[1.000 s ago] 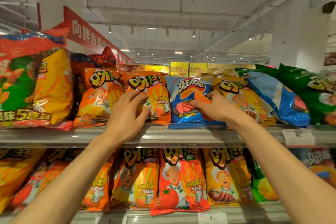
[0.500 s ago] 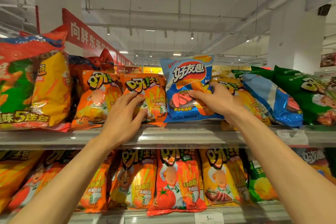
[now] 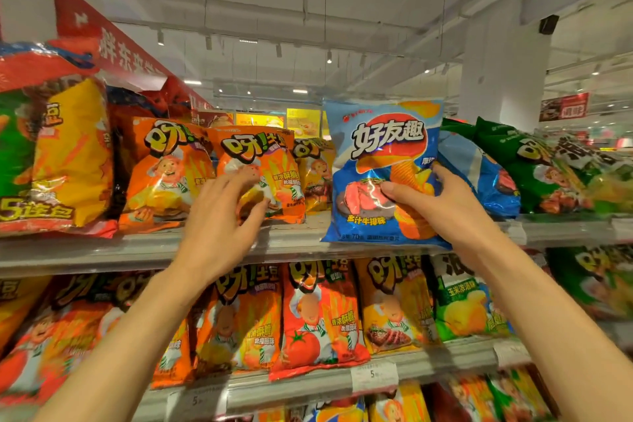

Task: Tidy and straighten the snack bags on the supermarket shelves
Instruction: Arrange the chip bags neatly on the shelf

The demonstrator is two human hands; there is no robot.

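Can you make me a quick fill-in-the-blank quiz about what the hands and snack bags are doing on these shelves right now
1. The right hand grips a bag whose main colour is ____.
2. The left hand reaches toward an ____ bag on the top shelf.
3. The blue bag stands to the ____ of that orange bag.
4. The tomato bag sits on the shelf ____ the one the hands are working on.

Missing words: blue; orange; right; below

The top shelf (image 3: 137, 250) was lined with orange snack bags (image 3: 164, 171), a big multipack (image 3: 58, 161) at the left end, green bags (image 3: 534, 168) at the right. The lower shelf (image 3: 308, 384) was packed upright with bags (image 3: 318, 315), price tags (image 3: 373, 375) clipped along it.
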